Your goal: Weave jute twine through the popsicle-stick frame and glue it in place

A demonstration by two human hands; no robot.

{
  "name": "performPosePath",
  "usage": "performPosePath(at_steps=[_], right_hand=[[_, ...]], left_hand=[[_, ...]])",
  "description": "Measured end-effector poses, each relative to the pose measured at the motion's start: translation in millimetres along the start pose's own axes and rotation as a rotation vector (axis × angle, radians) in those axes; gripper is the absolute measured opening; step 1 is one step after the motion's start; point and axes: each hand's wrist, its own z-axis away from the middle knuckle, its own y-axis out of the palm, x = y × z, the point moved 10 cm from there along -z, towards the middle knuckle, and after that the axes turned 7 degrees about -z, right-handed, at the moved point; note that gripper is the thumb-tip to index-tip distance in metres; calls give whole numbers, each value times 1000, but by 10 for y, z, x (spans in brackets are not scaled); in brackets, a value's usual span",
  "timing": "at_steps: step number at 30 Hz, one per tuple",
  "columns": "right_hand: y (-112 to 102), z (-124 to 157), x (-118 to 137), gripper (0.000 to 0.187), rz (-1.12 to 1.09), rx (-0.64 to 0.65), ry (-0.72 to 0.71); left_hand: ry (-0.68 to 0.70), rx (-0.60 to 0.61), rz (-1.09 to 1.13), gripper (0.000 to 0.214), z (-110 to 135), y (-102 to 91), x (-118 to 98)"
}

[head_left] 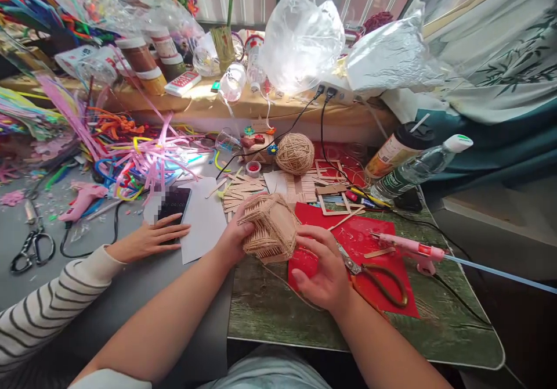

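My left hand point(235, 239) is closed around a small box-like craft piece point(270, 229) made of wooden sticks, with twine wound along its edges. The piece is held tilted above the table. My right hand point(325, 270) is beside it, fingers apart and curved, with the fingertips close to its right side; whether they touch it I cannot tell. A loose strand of twine point(285, 283) trails below the piece towards my right wrist. Scissors point(383, 284) with brown handles lie just right of that hand on red paper point(369, 229).
A pink glue gun point(409, 246) with a long glue stick lies on the right. Behind are a twine ball point(295, 153), loose wooden sticks point(246, 188), a water bottle point(413, 171) and a drink cup point(398, 151). On the left, another person's hand point(163, 238) rests by a phone point(177, 203).
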Motion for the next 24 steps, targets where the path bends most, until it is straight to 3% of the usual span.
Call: performPosePath(at_steps=[2,3,4,5,6,8,10,12,14,19,24], right_hand=[[-93,27,-52,73,-3,-95,43],[-84,25,-66,77,-3,-86,55],[-37,14,-65,79,1,-36,54],[31,2,-53,79,8,36,44],[88,-9,-37,78,17,98,31],[118,-27,-16,76,23,137,16],[85,-36,-28,76,1,110,34],[89,-28,-52,73,-40,114,59],[80,-21,-62,70,-76,100,67],[43,-33,-52,73,-66,63,56],[24,-29,-113,70,-79,46,95]], left_hand=[[24,95,-23,33,134,-389,-43],[72,184,-74,26,201,-419,-72],[105,121,-101,23,230,-491,-79],[113,-55,-78,25,238,-571,-56],[112,-108,-60,36,231,-438,-12],[92,-151,-29,63,142,49,91],[76,-117,-8,81,-7,602,147],[-3,-58,86,100,-136,990,215],[-43,-55,144,111,-191,1112,216],[35,-93,90,123,-160,1033,107],[118,-89,13,123,-126,1092,53]])
